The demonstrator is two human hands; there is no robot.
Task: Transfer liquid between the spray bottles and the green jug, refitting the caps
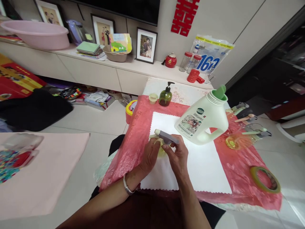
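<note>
Both hands meet around a spray bottle (162, 152) over the white sheet (164, 119). Its grey and pale green trigger head (166, 137) points to the left, and some yellowish liquid shows below. My left hand (150, 155), with a bracelet at the wrist, is closed around the neck from the left. My right hand (179, 155) grips the head from the right, thumb at the collar. The fingers hide most of the bottle. Just beyond stands a large pale green detergent jug (214, 111), its mouth uncapped with a green spout showing.
A green pump bottle (165, 95) and small pale cup (152, 98) stand at the table's far left. Several spray bottles (250, 138) line the right side, above a tape roll (265, 179). Red plastic (124, 165) covers the table. Behind is a low cabinet (95, 70).
</note>
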